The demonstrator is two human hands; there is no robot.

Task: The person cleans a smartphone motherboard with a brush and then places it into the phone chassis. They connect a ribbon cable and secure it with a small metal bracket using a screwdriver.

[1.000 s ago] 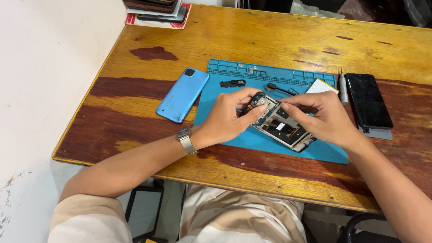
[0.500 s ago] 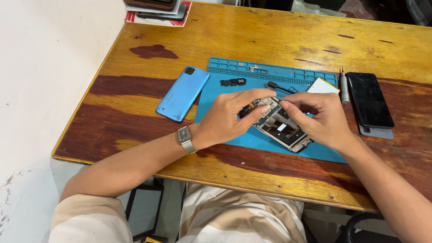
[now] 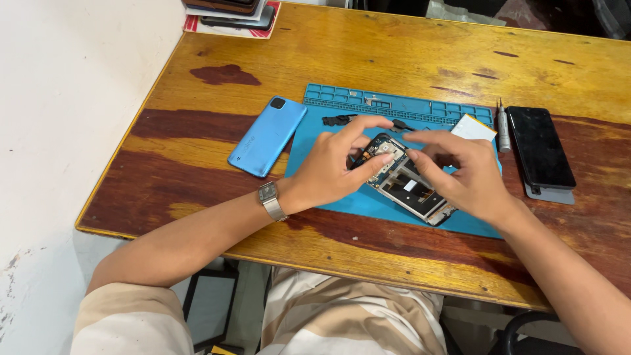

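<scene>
An opened phone frame (image 3: 411, 184) with exposed internals lies on a blue repair mat (image 3: 342, 197). My left hand (image 3: 332, 167), with a watch on its wrist, grips the frame's top end, thumb and fingers on its edges. My right hand (image 3: 460, 174) rests over the frame's right side, fingertips meeting at the upper part beside my left thumb. Whether those fingertips pinch a small part cannot be told. Much of the frame is hidden under both hands.
A blue phone back cover (image 3: 267, 136) lies left of the mat. Small black parts (image 3: 338, 120) sit near the mat's top. A screwdriver (image 3: 503, 125), a white card (image 3: 473, 127) and a black phone (image 3: 540, 148) lie to the right. Stacked phones (image 3: 230, 13) sit at the far corner.
Both hands shifted slightly on the frame; my right fingers drew closer to the frame's upper end, next to my left thumb.
</scene>
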